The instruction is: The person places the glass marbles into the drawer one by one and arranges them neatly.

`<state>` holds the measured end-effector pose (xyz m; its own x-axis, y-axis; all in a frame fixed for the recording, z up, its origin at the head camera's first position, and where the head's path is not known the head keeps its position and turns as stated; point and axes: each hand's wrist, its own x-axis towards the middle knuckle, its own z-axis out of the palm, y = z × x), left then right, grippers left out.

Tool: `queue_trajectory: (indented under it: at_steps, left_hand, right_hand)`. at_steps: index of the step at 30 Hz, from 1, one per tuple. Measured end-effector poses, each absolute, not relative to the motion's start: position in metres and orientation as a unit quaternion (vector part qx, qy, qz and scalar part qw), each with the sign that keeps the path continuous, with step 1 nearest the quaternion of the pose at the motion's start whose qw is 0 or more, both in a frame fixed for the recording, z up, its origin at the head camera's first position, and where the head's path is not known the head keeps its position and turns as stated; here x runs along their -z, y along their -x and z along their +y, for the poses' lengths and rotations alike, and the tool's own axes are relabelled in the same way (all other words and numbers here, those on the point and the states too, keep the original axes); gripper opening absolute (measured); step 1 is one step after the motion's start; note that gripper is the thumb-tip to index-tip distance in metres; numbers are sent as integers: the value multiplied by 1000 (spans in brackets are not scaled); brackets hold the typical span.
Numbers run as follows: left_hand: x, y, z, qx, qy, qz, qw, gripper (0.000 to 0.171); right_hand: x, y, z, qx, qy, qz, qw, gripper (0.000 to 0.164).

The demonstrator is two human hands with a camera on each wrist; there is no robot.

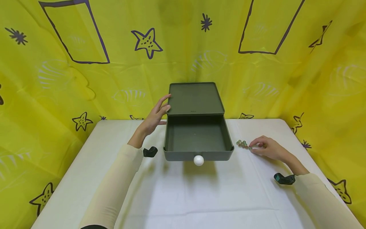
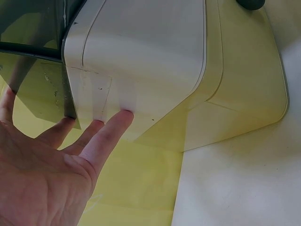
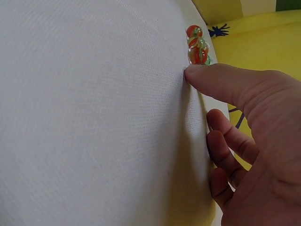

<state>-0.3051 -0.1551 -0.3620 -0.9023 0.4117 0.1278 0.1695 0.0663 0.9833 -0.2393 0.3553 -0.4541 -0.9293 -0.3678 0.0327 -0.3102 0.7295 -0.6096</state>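
Observation:
A dark grey-green box (image 1: 195, 98) stands at the middle back, its drawer (image 1: 197, 136) pulled out toward me; no contents are visible inside. The drawer front carries a round white knob (image 1: 198, 160). My left hand (image 1: 154, 117) rests against the box's left side with fingers extended; in the left wrist view the fingertips (image 2: 126, 114) touch that side wall. To the right of the drawer lies a cluster of small glass marbles (image 1: 241, 144), red and green in the right wrist view. My right hand (image 1: 270, 148) pinches the nearest marble (image 1: 250, 148) between thumb and forefinger, its other fingers curled.
A white cloth (image 1: 200, 197) covers the table under box and marbles. Behind and at both sides hangs a yellow curtain (image 1: 177, 38) with drawn starfish and fish shapes. Black camera mounts (image 1: 150, 151) sit at both wrists.

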Motion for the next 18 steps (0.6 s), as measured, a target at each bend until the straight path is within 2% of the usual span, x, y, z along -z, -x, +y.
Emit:
queue_trajectory:
  at_steps: [18]
  left_hand:
    - [361, 305, -155, -653, -203, 724, 94, 58]
  right_hand:
    - [449, 243, 355, 314, 198, 927, 55, 16]
